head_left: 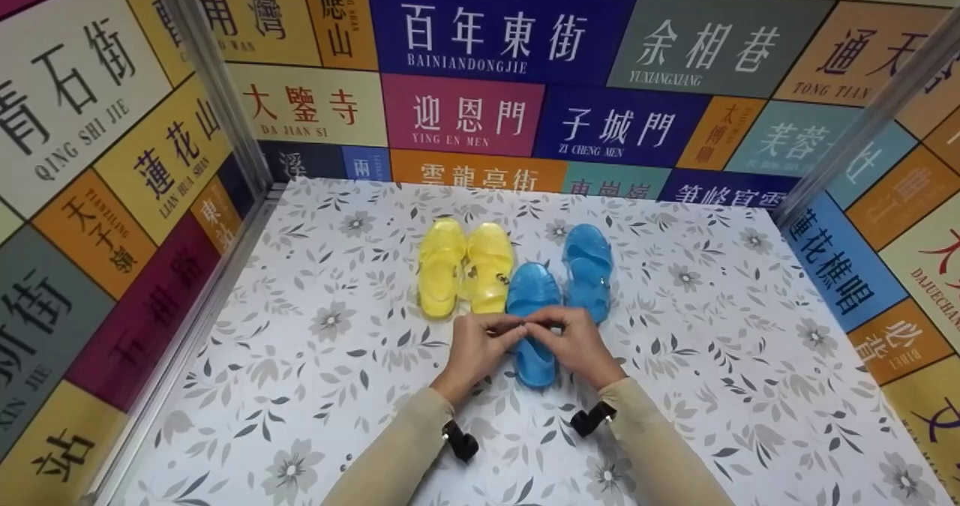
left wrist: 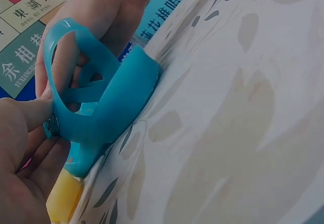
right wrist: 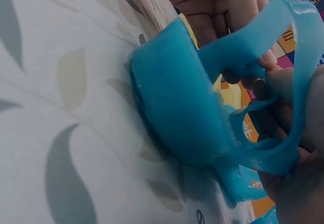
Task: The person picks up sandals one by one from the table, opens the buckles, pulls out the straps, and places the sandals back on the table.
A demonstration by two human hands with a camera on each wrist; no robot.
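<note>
2 hands meet at the strap of a blue sandal, and its fitting appears to be the step in progress; whether the strap is being fastened or undone, I cannot tell. The left hand pinches it near a small metal buckle, thumb and fingertips drawn together with hardly any gap, while the right hand grips the strap with its fingers bent round the band. The sandal stands upright on the table, toe away from the person, heel towards them, its front just beside the right yellow sandal. The other 3 sandals lie untouched: the left yellow sandal next to its mate, and the second blue sandal to the right, set farther back. Their straps are too small to judge, so what is left to do on them is uncertain; this strap, I would say, is unfinished. The held sandal is glossy, slightly translucent blue plastic, with a raised heel, cut-out openings in its sides and a slim band that arches above the footbed.
</note>
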